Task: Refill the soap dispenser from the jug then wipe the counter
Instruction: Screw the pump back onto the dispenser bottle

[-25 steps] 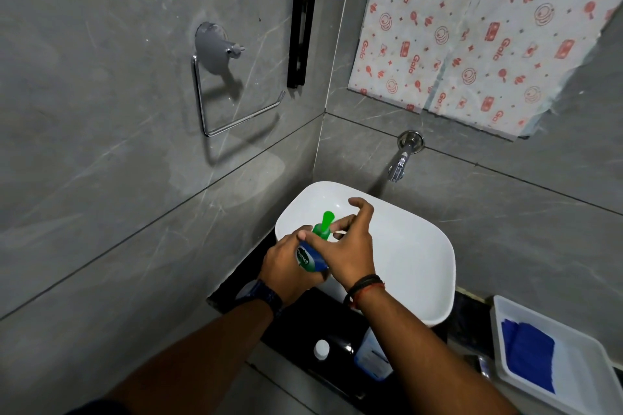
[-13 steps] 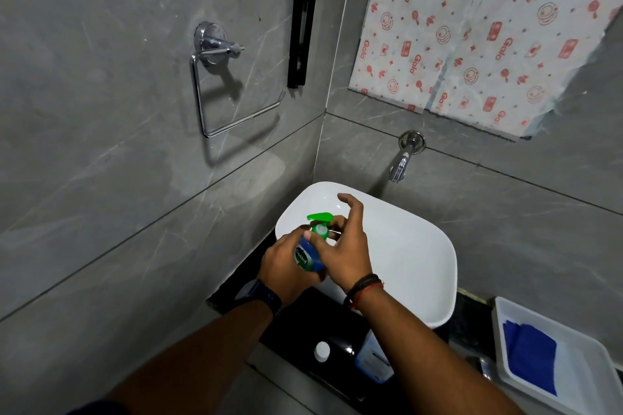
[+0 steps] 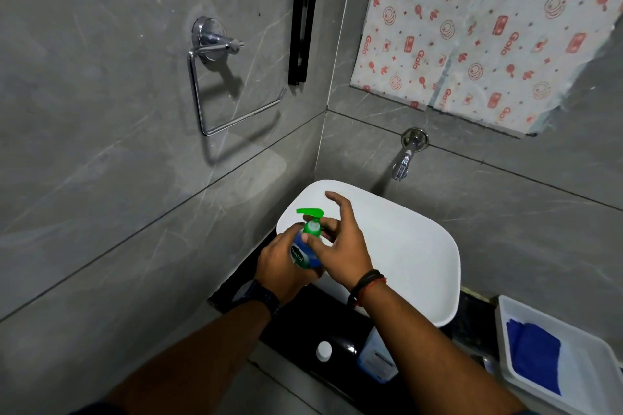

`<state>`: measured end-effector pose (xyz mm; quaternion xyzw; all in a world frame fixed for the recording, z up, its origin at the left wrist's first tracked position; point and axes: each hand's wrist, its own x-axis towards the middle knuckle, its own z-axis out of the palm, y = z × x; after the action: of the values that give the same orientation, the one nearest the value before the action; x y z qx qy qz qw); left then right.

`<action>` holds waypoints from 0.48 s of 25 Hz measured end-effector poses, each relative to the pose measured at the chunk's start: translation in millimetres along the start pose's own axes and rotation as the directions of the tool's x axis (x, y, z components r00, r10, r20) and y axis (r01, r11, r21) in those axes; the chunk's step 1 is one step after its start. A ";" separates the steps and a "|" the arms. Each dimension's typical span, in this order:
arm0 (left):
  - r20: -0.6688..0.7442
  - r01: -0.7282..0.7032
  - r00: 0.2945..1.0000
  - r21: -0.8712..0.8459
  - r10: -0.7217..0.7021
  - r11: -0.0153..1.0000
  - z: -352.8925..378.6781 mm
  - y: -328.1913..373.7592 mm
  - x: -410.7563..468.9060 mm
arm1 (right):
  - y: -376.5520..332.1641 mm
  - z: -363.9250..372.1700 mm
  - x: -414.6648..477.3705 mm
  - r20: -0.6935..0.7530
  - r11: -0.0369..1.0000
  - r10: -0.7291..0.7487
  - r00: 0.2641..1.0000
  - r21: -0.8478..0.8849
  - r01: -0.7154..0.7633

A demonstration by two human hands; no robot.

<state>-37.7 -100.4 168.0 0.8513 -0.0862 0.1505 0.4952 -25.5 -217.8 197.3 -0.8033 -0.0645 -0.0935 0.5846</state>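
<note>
A blue soap dispenser [image 3: 301, 254] with a green pump head [image 3: 312, 216] is held over the left rim of the white basin [image 3: 421, 246]. My left hand [image 3: 281, 268] is wrapped around its body. My right hand [image 3: 340, 242] pinches the green collar of the pump with thumb and fingers, the index finger lifted. The pump nozzle points left. The jug [image 3: 374, 359] stands on the black counter [image 3: 293, 323] under my right forearm, partly hidden. A white cap [image 3: 324, 350] lies on the counter beside it. A blue cloth [image 3: 534, 355] lies in a white tray [image 3: 580, 347] at the right.
A chrome tap [image 3: 404, 158] juts from the back wall above the basin. A chrome towel ring [image 3: 219, 84] and a black holder [image 3: 302, 23] hang on the left wall. A patterned sheet [image 3: 488, 30] covers the upper right wall.
The green pump head has turned from pointing up and right to pointing left, twisted by my right hand. The bottle and my left hand have stayed in place.
</note>
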 end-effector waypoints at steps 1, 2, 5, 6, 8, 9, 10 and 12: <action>-0.007 -0.014 1.000 0.004 0.014 1.000 0.2 -1.8 0.6 | -1.0 0.9 -0.5 -0.002 1.000 0.006 1.000 -0.028 -0.006; -0.008 -0.025 1.000 0.019 0.025 1.000 0.7 -2.7 1.3 | -3.3 2.2 -0.9 -0.030 0.998 0.024 0.999 -0.063 -0.026; -0.007 -0.003 1.000 0.048 0.003 0.999 4.3 -6.5 2.3 | -10.6 4.8 -0.3 -0.088 0.995 0.038 0.995 -0.090 -0.046; -0.009 0.000 1.000 0.060 0.001 0.998 5.5 -9.5 2.9 | -11.7 3.4 1.4 -0.088 0.998 0.001 0.996 -0.070 -0.008; 0.013 -0.008 1.000 0.092 0.006 0.996 6.9 -18.4 4.7 | -15.9 -0.1 6.0 -0.071 0.995 -0.076 0.995 -0.064 0.072; 0.036 -0.009 0.999 0.094 0.005 0.996 7.1 -23.3 5.5 | -18.5 -0.9 8.1 -0.055 0.992 -0.090 0.994 -0.089 0.085; 0.061 -0.004 0.998 0.086 -0.001 0.996 7.1 -27.5 6.9 | -21.0 -1.0 10.2 -0.038 0.990 -0.090 0.995 -0.115 0.085; 0.094 0.020 0.995 0.076 -0.027 0.997 9.1 -35.8 9.3 | -23.0 -1.8 15.0 0.034 0.985 -0.093 0.995 -0.143 0.097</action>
<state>-16.8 -90.5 137.7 0.8764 -0.0936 0.1073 0.4601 -15.9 -212.6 222.6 -0.8407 -0.1035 -0.1148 0.5190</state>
